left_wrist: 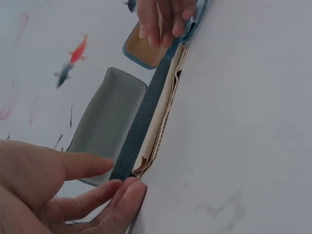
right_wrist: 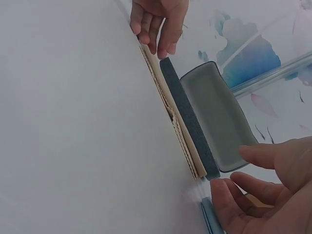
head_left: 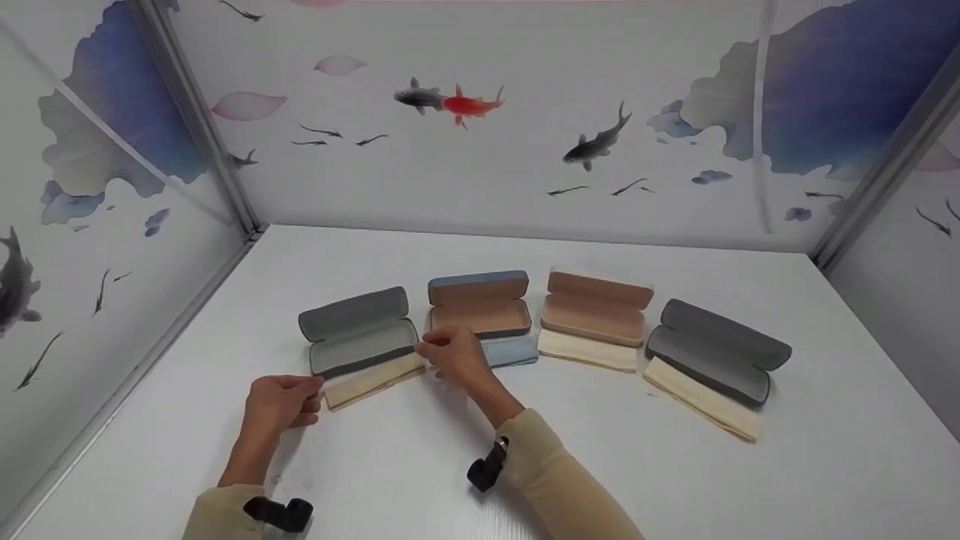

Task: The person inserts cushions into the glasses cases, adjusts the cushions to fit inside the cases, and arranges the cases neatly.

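Note:
An opened grey glasses case (head_left: 364, 349) stands at the left of the row, its lid tilted back. Along its front lies a folded beige cloth (head_left: 375, 381). My left hand (head_left: 281, 403) is at the case's front left corner, thumb and fingertips close to the corner and the cloth's end; contact is hard to tell. By the right end of the same case is my right hand (head_left: 456, 356), fingers loosely bent with a gap from the thumb. In the right wrist view the grey case (right_wrist: 217, 122) shows between both hands, and neither hand visibly grips it.
To the right stand a blue case (head_left: 480, 289) with a blue cloth (head_left: 511, 352), a pinkish-tan case (head_left: 596, 307) with a cream cloth (head_left: 589, 351), and a dark grey case (head_left: 716, 349) with another cream cloth (head_left: 701, 399). Fish-patterned walls enclose the white table (head_left: 750, 487).

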Available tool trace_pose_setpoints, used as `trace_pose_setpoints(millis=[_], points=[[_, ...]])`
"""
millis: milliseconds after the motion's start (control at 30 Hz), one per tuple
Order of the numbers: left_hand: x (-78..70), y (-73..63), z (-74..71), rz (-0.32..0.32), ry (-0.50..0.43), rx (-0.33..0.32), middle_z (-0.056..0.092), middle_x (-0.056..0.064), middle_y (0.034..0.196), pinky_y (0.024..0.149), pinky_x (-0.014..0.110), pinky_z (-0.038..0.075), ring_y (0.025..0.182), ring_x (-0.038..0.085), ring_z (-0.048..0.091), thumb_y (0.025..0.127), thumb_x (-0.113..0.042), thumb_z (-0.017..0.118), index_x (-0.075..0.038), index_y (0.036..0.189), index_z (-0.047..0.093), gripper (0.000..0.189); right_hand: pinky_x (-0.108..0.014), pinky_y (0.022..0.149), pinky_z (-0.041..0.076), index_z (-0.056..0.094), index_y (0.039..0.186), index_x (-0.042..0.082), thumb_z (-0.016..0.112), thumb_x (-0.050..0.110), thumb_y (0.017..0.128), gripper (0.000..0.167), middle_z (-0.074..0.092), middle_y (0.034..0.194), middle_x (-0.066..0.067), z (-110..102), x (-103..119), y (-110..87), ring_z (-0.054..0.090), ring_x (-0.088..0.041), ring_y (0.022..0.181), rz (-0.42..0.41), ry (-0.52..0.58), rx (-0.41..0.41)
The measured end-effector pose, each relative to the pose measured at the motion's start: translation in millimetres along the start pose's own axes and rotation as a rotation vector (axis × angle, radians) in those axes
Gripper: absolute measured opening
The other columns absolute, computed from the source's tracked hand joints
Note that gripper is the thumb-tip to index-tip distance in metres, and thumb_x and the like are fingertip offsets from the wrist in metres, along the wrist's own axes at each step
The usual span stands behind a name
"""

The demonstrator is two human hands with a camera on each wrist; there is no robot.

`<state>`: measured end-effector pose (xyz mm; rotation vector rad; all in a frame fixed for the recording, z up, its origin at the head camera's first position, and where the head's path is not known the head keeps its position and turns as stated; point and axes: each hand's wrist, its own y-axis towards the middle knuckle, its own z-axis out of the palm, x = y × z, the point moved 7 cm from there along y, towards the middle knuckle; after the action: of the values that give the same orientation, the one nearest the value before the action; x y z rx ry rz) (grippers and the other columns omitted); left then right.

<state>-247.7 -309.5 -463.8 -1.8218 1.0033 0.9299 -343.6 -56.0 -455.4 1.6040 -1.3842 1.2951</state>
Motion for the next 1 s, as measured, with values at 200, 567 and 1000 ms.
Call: trace_pose_setpoints(millis=[200,567,1000], points=[[-2.1,0.1,4.1,0.006,0.047,0.004,0.069,0.007,0.081,0.062,0.022,0.058,0.066,0.008,0.066,0.096,-0.017,0.065,0.014,0.125,0.061,0.042,-0.023,0.061,0.053,0.072,0.111,0.005,0.073,0.019,0.093,0.023,0.069,0.099,-0.007,3,-6,-0.7,0.061,-0.014,0.077,-0.005,-0.045,0.015],[-1.6,0.3,7.8,0.064,0.123,-0.019,0.064,0.007,0.079,0.059,0.021,0.056,0.063,0.011,0.062,0.091,-0.013,0.071,0.009,0.111,0.068,0.03,-0.029,0.065,0.057,0.069,0.113,0.002,0.072,0.016,0.092,0.025,0.069,0.101,-0.009,8,-8,1.2,0.058,-0.014,0.078,-0.02,-0.085,0.046],[0.1,0.5,6.6,0.072,0.129,-0.01,0.066,0.006,0.078,0.059,0.022,0.055,0.065,0.011,0.06,0.091,-0.011,0.071,0.007,0.107,0.07,0.024,-0.025,0.056,0.052,0.071,0.102,0.004,0.077,0.012,0.088,0.017,0.068,0.096,-0.007,14,-1,7.1,0.06,-0.014,0.077,0.022,-0.233,0.036]])
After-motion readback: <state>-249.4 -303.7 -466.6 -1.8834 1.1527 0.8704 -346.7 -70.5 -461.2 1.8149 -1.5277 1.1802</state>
